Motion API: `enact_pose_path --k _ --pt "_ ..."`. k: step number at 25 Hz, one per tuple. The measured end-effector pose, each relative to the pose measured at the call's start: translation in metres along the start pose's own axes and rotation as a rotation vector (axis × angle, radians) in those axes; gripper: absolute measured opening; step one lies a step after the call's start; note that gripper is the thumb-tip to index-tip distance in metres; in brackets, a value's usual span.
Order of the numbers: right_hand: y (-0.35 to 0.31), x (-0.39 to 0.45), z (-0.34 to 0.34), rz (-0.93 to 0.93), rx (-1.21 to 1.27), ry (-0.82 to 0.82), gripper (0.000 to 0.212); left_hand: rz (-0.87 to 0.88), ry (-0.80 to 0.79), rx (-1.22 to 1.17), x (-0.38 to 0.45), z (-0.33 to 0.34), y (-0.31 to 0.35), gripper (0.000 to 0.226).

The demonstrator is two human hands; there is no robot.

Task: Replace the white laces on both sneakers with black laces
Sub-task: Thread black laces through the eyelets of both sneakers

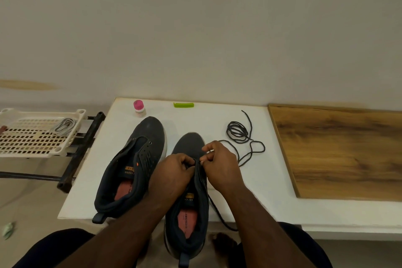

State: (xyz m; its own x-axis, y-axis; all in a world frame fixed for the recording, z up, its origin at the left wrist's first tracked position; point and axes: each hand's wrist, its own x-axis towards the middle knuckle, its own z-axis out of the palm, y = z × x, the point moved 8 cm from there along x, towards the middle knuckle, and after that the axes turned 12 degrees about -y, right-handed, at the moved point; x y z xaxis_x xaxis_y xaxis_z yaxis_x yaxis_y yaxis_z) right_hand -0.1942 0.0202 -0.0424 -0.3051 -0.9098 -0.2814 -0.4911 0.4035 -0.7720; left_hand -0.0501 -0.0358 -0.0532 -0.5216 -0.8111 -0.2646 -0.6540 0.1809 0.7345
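Observation:
Two dark sneakers stand on the white table (261, 180), toes away from me. The left sneaker (132, 165) has bare eyelets and no lace. At the right sneaker (189, 213), my left hand (171, 174) grips the eyelet flap near the tongue. My right hand (219, 163) pinches a black lace (250, 154) at the same spot; that lace loops off to the right on the table, and a strand hangs down past the shoe's right side. A second black lace (238, 131) lies coiled farther back. Pale laces (65, 126) lie in a cream tray.
The cream perforated tray (32, 137) sits on a black metal frame (82, 150) left of the table. A small bottle with a pink cap (139, 109) and a green clip (183, 105) lie at the table's back edge. A wooden board (343, 152) covers the right side.

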Motion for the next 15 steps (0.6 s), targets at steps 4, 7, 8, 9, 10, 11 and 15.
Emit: enact_pose_path --k 4,7,8,9,10,11,15 --pt "0.002 0.0003 0.0002 0.009 0.054 0.018 0.024 0.002 0.021 0.041 0.002 0.0011 0.0019 0.006" --pt "0.0028 -0.0008 0.0002 0.01 0.075 0.042 0.021 0.007 0.035 0.062 0.002 -0.0001 0.0022 0.013" --pt "0.0034 -0.001 0.0001 0.012 0.081 0.049 0.021 0.003 0.037 0.065 0.0025 0.0 0.0014 0.013" --pt "0.0041 -0.0012 -0.0001 0.016 0.088 0.052 0.022 -0.004 0.037 0.066 0.003 0.0003 0.0005 0.012" --pt "0.0045 -0.0012 -0.0004 0.019 0.097 0.054 0.022 -0.011 0.037 0.068 0.0032 0.0006 -0.0001 0.011" --pt "0.0046 -0.0007 -0.0005 0.021 0.103 0.052 0.021 -0.017 0.036 0.072 0.0036 0.0008 -0.0007 0.01" --pt "0.0037 -0.001 0.0007 0.032 0.087 0.04 0.017 -0.015 0.023 0.086 0.0029 0.0021 -0.0003 0.011"
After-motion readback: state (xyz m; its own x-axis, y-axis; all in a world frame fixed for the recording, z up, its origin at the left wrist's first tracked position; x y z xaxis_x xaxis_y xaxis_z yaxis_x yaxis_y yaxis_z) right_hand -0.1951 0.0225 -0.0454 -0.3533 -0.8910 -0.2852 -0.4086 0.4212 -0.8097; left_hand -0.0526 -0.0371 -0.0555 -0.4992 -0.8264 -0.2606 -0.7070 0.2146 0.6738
